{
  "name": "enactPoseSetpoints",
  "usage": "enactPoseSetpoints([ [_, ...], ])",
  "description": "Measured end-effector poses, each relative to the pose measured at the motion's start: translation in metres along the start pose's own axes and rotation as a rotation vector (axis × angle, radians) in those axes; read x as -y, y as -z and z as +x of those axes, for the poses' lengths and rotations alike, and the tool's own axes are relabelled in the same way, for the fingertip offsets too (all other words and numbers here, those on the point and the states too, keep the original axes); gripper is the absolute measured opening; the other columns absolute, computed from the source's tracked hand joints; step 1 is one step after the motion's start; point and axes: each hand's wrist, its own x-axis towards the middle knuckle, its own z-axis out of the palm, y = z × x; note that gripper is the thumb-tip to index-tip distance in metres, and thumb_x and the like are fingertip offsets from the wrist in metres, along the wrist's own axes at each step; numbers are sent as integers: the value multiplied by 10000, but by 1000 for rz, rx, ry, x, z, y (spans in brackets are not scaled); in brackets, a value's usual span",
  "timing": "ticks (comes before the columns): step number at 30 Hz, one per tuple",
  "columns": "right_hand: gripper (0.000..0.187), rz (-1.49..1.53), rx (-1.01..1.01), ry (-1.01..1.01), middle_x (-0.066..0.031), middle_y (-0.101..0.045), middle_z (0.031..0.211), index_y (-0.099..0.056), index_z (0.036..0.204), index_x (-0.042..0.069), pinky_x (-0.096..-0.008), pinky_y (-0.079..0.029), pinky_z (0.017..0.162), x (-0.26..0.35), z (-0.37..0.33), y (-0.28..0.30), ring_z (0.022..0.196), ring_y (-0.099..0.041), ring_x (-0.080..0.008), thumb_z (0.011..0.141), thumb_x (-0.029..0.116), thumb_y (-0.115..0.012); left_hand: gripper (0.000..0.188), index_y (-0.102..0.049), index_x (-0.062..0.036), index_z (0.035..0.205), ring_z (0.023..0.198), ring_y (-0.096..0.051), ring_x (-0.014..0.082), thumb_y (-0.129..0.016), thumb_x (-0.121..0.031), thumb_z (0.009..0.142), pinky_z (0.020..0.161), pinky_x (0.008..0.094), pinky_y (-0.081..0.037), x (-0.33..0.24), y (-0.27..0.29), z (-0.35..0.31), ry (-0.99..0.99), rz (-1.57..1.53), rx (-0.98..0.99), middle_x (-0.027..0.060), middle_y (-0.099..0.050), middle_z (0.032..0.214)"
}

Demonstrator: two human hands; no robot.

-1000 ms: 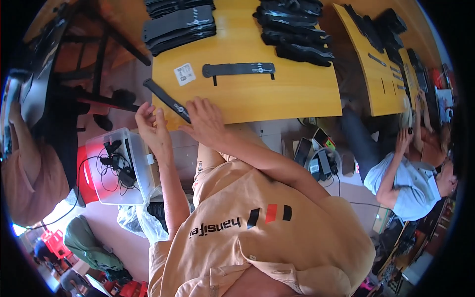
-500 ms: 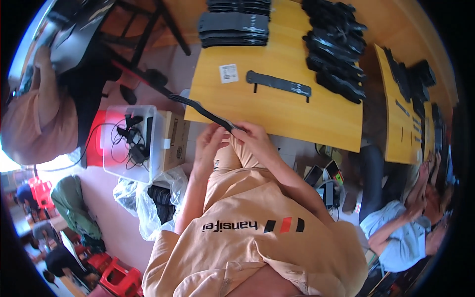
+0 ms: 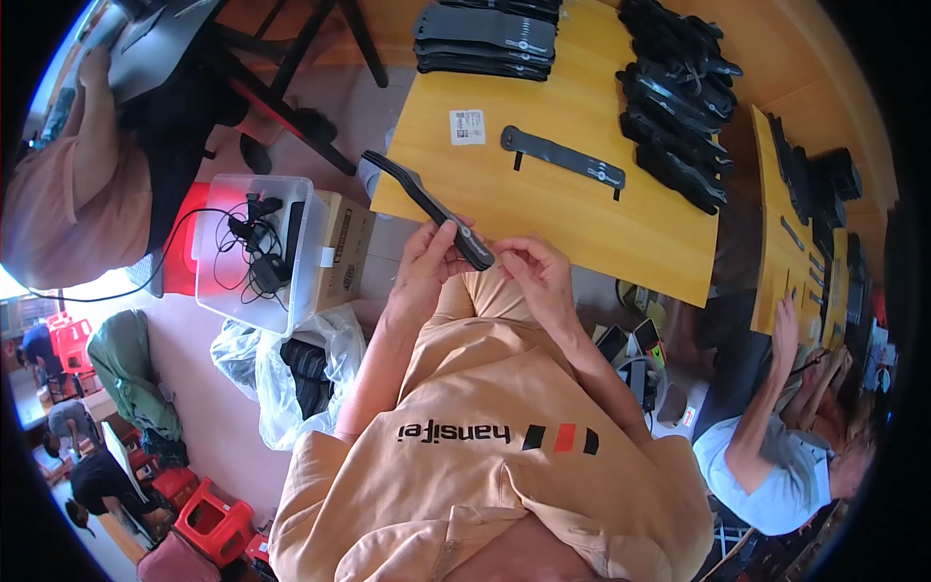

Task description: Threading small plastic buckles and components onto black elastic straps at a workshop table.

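Note:
My left hand [image 3: 425, 267] is closed round a black strap [image 3: 417, 192] near its wider end, which carries a pale printed mark. The strap's narrower end reaches up and left past the table's front edge. Close beside the wide end is my right hand [image 3: 541, 283], its thumb and fingers pinched together; whatever they hold, if anything, is too small to make out. Flat on the table lies a similar dark strap [image 3: 562, 157] with two short black tabs along its lower edge. A white printed label [image 3: 467, 127] lies left of it.
Stacked dark straps [image 3: 485, 44] and a pile of black wrapped pieces [image 3: 669, 107] sit on the yellow table [image 3: 427, 184]. A clear bin [image 3: 218, 291] of cables stands left, by a cardboard box [image 3: 341, 247] and plastic bag [image 3: 281, 378]. Co-workers sit on both sides.
The strap has turned so its printed wide end shows between my hands. My right hand has moved right, off the strap, while my left hand keeps its grip. The view has shifted slightly.

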Motion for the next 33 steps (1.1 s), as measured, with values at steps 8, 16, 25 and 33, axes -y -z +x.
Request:
enactPoseSetpoints([
  [8,136,-370,-11,354,-109,-606,829,-648,892,-19,-256,-489,623,50,-3,-1,720,-615,-189,758,-39,-635,305,-482,-2,1128,812,-649,174,-424,-250,960,692,259,-541,-10,-15,-1,26,34,20,136,-634,919],
  [16,143,-490,31,479,-111,-600,786,-645,870,-11,-286,-479,551,53,0,6,642,-606,-222,733,-50,-644,310,-540,18,1112,822,-626,124,-619,-67,824,698,239,-530,-14,-26,-5,12,131,-12,91,-642,907],
  [25,133,-662,138,550,-89,-587,754,-641,856,8,-304,-477,517,57,2,18,599,-592,-227,726,-19,-649,247,-605,27,1008,759,-608,94,-672,-63,788,680,223,-518,-13,-37,-4,-16,270,-34,53,-640,846],
  [33,82,-541,128,347,-102,-583,720,-645,813,-9,-289,-486,532,63,2,19,595,-598,-224,731,-3,-641,246,-606,29,979,734,-612,99,-697,-52,766,652,220,-523,-10,-40,-2,-51,266,-46,58,-640,835],
])
